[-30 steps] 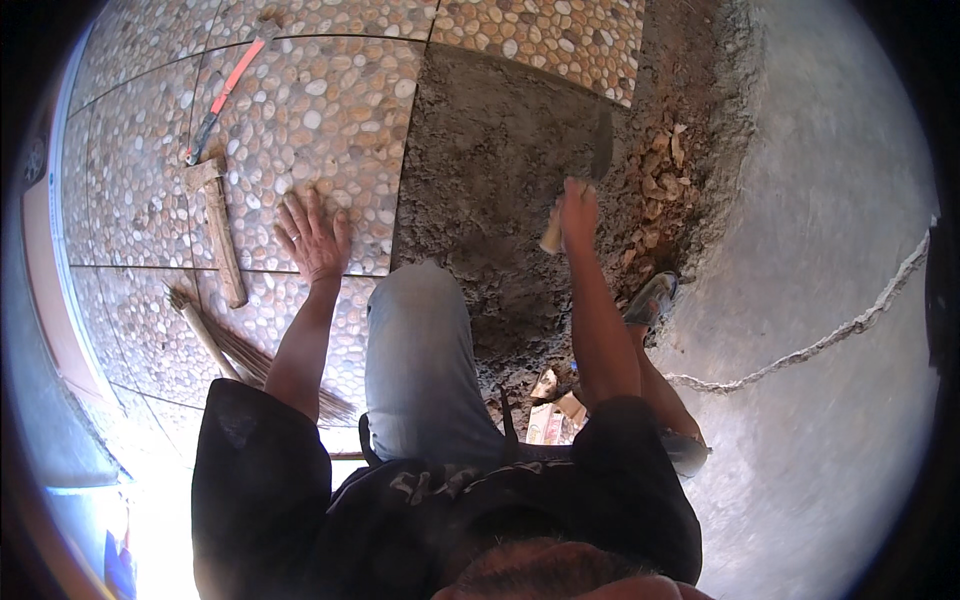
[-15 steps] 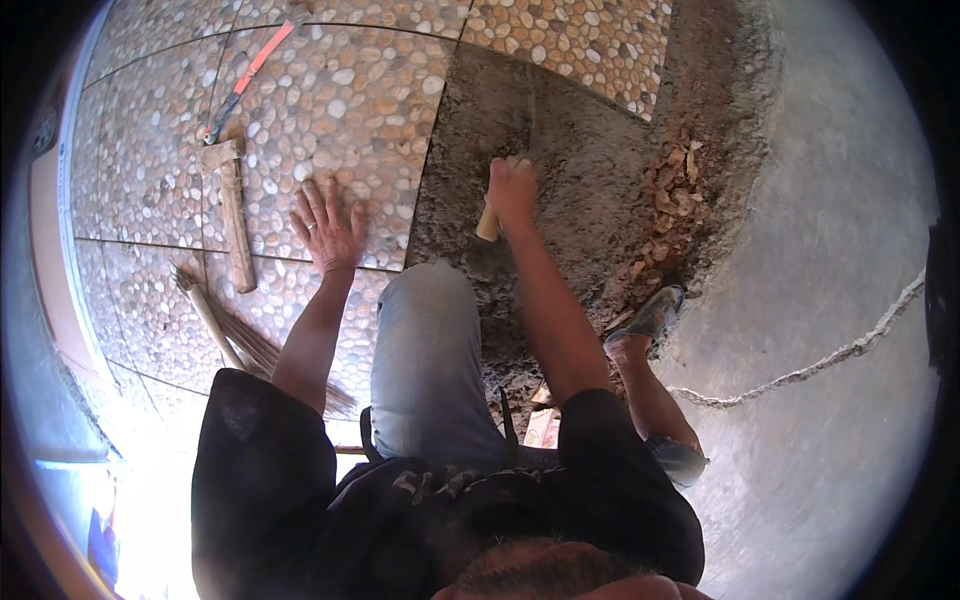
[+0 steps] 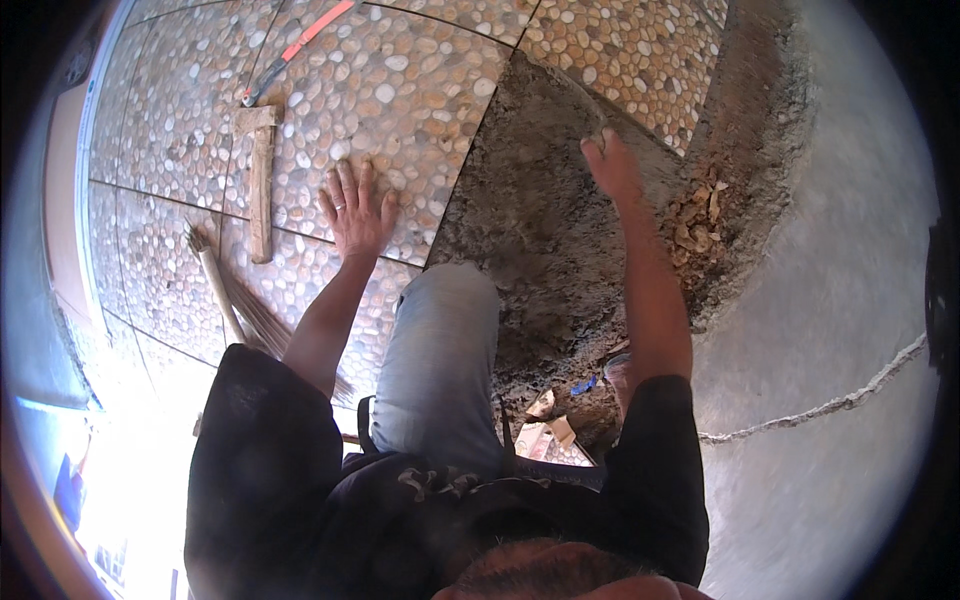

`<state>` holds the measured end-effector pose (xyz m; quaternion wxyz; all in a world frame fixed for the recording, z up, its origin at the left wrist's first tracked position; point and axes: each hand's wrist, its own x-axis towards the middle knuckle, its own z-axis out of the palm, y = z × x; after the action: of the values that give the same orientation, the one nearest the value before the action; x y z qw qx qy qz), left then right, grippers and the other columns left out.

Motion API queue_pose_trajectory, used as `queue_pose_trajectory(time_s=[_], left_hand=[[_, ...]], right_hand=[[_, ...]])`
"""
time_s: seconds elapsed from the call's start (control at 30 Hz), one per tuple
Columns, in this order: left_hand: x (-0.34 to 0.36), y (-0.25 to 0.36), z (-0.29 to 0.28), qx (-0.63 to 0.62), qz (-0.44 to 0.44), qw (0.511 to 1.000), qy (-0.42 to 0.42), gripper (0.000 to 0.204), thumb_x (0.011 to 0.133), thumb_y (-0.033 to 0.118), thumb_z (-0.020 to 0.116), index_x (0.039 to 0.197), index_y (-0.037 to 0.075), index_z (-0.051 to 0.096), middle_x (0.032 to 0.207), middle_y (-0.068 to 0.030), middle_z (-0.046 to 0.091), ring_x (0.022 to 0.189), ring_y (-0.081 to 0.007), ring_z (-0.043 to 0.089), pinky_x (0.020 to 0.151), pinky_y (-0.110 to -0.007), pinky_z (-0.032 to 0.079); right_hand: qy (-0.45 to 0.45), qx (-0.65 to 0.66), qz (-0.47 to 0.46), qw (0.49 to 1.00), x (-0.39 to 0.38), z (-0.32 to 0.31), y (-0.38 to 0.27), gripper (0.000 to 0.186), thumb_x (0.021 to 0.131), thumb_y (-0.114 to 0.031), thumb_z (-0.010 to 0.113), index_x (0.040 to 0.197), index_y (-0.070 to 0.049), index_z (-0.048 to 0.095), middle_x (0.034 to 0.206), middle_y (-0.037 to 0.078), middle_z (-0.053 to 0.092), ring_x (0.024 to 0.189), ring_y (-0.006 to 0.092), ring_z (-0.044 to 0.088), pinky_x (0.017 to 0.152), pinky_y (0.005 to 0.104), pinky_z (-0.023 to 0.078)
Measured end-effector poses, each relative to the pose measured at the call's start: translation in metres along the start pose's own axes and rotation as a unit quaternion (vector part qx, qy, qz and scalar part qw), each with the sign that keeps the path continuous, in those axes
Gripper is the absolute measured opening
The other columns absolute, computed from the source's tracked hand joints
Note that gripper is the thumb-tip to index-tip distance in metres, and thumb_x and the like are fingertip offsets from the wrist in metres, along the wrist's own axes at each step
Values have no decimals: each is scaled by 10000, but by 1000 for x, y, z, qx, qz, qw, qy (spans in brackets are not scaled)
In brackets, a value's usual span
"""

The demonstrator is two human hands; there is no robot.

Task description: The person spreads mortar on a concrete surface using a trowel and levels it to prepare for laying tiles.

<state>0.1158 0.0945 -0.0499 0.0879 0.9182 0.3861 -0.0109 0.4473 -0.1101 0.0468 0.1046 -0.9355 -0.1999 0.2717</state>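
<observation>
My right hand (image 3: 612, 168) is closed on a trowel (image 3: 599, 112) over the dark mortar bed (image 3: 540, 190). Only a thin, pale part of the trowel shows beyond the fist, close to the edge of the far pebble-patterned tile (image 3: 620, 70); its handle is hidden now. My left hand (image 3: 356, 215) lies flat with fingers spread on a laid pebble-patterned tile (image 3: 420, 120), left of the mortar. A ring is on one of its fingers. Left of that hand rests a wooden mallet (image 3: 261, 185), its head toward the far side.
Beyond the mallet lies a red-and-black hand tool (image 3: 300, 45). A stick broom (image 3: 222, 295) rests near my left forearm. Crumbled rubble (image 3: 700, 225) lines the mortar's right side, beside a grey concrete floor (image 3: 800, 300). Scraps (image 3: 545, 435) and a blue bit (image 3: 584, 386) lie near my knee.
My right hand has moved right and slightly away with the trowel, and its wooden handle no longer shows. My left hand stays flat on the tile. The whole view has shifted.
</observation>
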Motion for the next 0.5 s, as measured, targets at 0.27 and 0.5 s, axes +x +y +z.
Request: queue_pose_trajectory(time_s=[0.27,0.5], left_hand=[[0,-1,-2,-1,-2,1000,-6,660,907,504,400,1467,184,261,1534,-162,151,1420,-359,89,1132,-532,25],[-1,2,-3,9,-15,999,-28,679,909,542,362,1485,218,206,1542,-148,129,1429,-337,65,1134,-533,0]], right_hand=[[-161,-124,-72,976,-9,1,5,536,888,-376,500,1213,50,501,1003,273,619,960,404,600,896,464,456],[-219,-130,-95,962,-91,16,28,505,907,-356,487,1189,63,507,991,305,605,961,416,598,821,476,465]])
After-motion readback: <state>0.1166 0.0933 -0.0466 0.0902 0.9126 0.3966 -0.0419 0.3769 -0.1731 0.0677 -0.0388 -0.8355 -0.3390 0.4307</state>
